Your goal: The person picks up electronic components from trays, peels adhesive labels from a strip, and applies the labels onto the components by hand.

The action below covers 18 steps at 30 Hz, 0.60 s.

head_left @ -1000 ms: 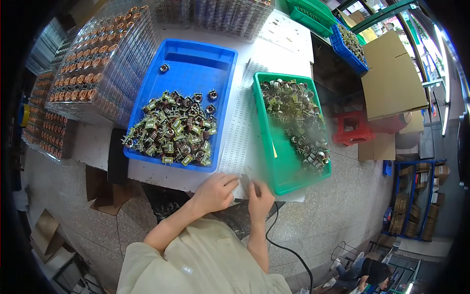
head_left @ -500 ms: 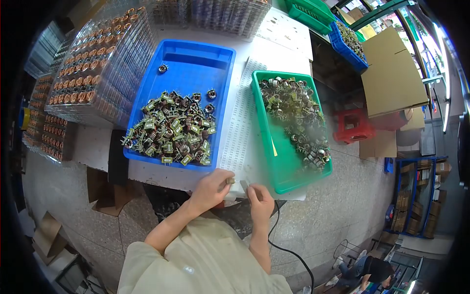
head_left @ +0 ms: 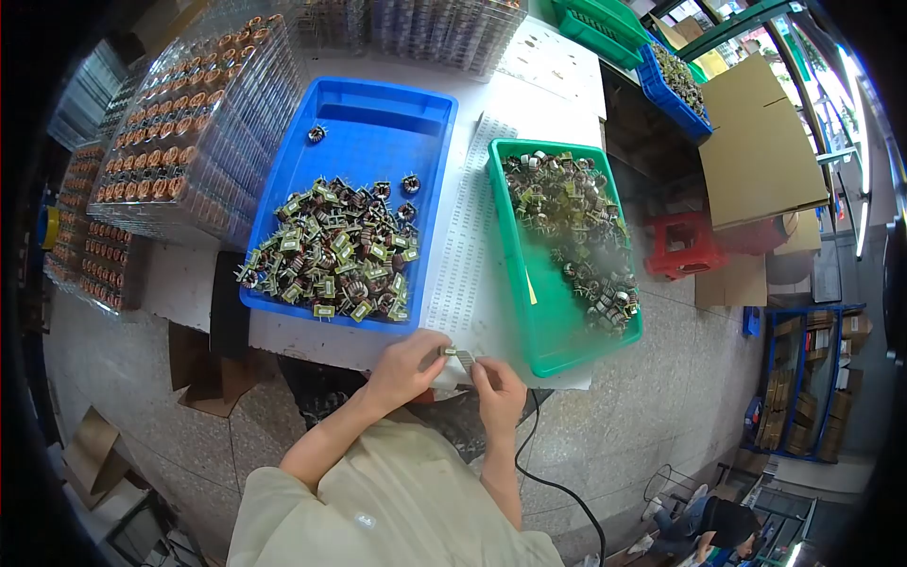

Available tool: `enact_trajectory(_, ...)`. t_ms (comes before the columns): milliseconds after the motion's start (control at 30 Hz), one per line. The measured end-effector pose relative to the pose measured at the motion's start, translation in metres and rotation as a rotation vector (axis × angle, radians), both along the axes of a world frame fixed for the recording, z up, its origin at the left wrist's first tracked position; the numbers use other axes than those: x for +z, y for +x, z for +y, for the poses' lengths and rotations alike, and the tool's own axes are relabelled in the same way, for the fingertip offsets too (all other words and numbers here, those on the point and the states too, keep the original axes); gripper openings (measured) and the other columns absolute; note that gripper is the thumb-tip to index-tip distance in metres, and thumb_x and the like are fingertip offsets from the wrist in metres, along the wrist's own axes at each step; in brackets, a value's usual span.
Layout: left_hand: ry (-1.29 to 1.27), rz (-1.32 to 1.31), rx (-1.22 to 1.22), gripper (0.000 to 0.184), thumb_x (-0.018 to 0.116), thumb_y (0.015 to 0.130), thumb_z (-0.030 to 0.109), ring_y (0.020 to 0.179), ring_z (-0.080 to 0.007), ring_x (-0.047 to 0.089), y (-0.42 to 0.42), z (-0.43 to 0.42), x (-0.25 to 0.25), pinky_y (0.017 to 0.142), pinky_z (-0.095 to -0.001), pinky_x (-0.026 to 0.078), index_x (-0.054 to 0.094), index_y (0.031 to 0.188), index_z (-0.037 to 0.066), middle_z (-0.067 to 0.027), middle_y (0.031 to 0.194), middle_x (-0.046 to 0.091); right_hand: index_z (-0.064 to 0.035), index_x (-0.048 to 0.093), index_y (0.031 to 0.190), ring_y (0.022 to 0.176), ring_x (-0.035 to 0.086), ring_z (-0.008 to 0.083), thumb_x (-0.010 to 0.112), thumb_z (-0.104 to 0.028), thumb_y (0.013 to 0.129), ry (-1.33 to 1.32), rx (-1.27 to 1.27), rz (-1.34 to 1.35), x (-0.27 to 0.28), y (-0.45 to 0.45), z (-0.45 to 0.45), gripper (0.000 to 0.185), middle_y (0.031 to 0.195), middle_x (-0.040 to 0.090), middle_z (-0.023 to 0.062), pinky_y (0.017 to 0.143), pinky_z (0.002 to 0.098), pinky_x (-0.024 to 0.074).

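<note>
Close to the table's front edge, my left hand pinches a small inductor, mostly covered by the fingers. My right hand grips a short flat grey strip whose exact kind I cannot make out. Its tip reaches the inductor; whether they touch is not clear. Beyond my left hand lies a blue tray with a heap of copper-wound inductors on small pale green bases. Right of it stands a green tray with more inductors, part of it blurred.
Between the trays lies a long white sheet with rows of small printed marks. Clear plastic trays of copper coils are stacked at the left. A black cable hangs by my right arm. A red stool and another person are on the right.
The grey strip has moved left, closer to the inductor, as my hands came slightly together. The inductor appears turned a little between my left fingers.
</note>
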<state>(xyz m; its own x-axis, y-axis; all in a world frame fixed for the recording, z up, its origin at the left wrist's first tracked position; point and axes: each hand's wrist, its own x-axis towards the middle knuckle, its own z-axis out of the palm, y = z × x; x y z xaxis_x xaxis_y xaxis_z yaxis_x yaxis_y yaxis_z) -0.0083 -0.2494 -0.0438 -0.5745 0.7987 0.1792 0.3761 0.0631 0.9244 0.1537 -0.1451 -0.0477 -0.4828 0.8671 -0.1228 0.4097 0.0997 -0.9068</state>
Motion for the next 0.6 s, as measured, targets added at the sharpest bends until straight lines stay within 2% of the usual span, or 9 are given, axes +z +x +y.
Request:
enact_trajectory(200, 0.005, -0.006, -0.008, 0.025, 0.075, 0.081, 0.001, 0.092, -0.0302, 0.070, 0.000, 0.000, -0.001, 0.078, -0.0364, 0.056, 0.066, 0.104, 0.004, -0.0114, 0.101, 0.070, -0.0002, 0.074, 0.099, 0.081, 0.071, 0.0160, 0.076, -0.011, 0.088, 0.028, 0.012, -0.019, 0.001, -0.001, 0.000, 0.015, 0.089, 0.075, 0.0100, 0.075, 0.0287, 0.0528)
enact_trajectory(300, 0.010, 0.002, -0.006, 0.025, 0.076, 0.081, 0.000, 0.092, -0.0304, 0.070, 0.000, 0.000, -0.003, 0.078, -0.0368, 0.057, 0.066, 0.104, 0.004, -0.0116, 0.101, 0.070, 0.0023, 0.074, 0.097, 0.072, 0.065, 0.0081, 0.075, -0.003, 0.089, 0.101, 0.032, 0.000, 0.004, -0.003, 0.001, 0.010, 0.079, 0.071, 0.0035, 0.067, 0.0236, 0.0523)
enact_trajectory(600, 0.010, 0.008, -0.008, 0.025, 0.075, 0.080, -0.001, 0.094, -0.0302, 0.070, 0.000, 0.000, -0.004, 0.080, -0.0369, 0.057, 0.066, 0.103, 0.004, -0.0114, 0.102, 0.071, 0.0024, 0.074, 0.097, 0.073, 0.066, 0.0088, 0.076, -0.004, 0.088, 0.137, 0.045, -0.007, 0.002, -0.003, 0.002, 0.011, 0.081, 0.072, 0.0045, 0.067, 0.0245, 0.0524)
